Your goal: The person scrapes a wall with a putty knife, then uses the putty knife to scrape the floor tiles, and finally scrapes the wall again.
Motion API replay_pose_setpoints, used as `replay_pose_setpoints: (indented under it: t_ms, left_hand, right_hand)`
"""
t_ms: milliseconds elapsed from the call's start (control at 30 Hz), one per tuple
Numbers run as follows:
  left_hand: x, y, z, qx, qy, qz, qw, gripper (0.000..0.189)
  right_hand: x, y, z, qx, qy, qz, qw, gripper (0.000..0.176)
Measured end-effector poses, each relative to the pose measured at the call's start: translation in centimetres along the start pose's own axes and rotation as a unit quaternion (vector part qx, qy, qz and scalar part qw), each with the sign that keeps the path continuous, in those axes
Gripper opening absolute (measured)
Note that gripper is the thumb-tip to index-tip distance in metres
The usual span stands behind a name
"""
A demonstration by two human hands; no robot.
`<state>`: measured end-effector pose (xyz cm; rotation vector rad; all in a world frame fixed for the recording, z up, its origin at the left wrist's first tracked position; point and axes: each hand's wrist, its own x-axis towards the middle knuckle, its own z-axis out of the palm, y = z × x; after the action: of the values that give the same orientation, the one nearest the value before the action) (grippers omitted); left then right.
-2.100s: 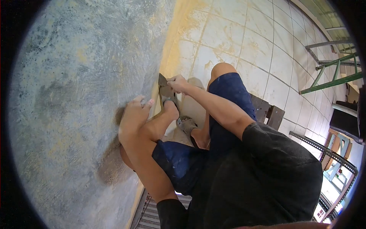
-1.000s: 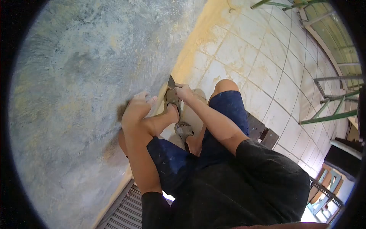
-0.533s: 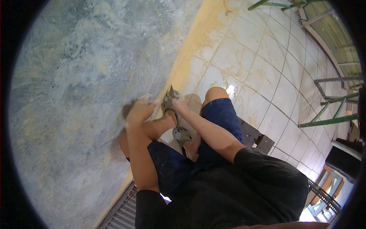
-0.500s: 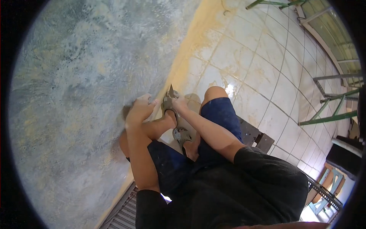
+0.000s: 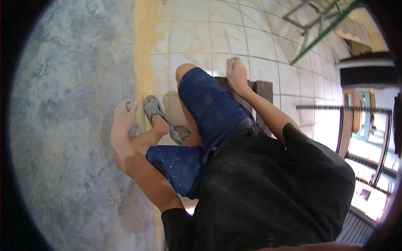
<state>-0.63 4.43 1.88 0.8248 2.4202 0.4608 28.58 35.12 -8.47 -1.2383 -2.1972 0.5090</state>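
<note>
My left hand (image 5: pixel 124 119) is held just over the mottled blue-grey surface (image 5: pixel 75 104), left of my sandal. Its fingers are loosely bent, the thumb stands apart, and nothing shows between them. On the other side of my raised knee, my right hand (image 5: pixel 237 76) is closed above the white tiled floor (image 5: pixel 194 37), near a dark low bench (image 5: pixel 264 90). What its fingers hold cannot be made out; no blade is clearly visible there. A yellowish strip (image 5: pixel 144 50) runs between the grey surface and the tiles.
My grey sandals (image 5: pixel 154 108) rest beside the strip, below my knees in blue shorts (image 5: pixel 209 98). A green metal frame (image 5: pixel 316 39) stands at the upper right. Farther right are a black box-like object (image 5: pixel 364 77) and a dark metal rack (image 5: pixel 343 108).
My right hand has moved away from the sandal and strip to the right, beyond my knee; the dark pointed blade it held no longer shows clearly. The view has turned toward the right.
</note>
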Motion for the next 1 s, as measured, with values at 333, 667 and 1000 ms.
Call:
replay_pose_setpoints:
  t_ms: [333, 667, 1000]
  left_hand:
    - [1.8, 3.8, -0.6, 0.037, 0.004, 0.055, 0.998, 0.053]
    - [11.3, 3.3, 6.0, 0.147, -0.030, 0.049, 0.988, 0.050]
    - [17.7, 5.4, 10.0, 0.200, -0.163, 0.055, 0.965, 0.055]
  right_hand:
    - [-12.0, 12.8, -6.3, -0.177, 0.063, -0.041, 0.981, 0.026]
    - [-11.8, 13.0, -6.2, -0.253, -0.003, -0.042, 0.966, 0.018]
    - [-11.1, 12.4, -6.7, -0.255, -0.032, -0.002, 0.967, 0.027]
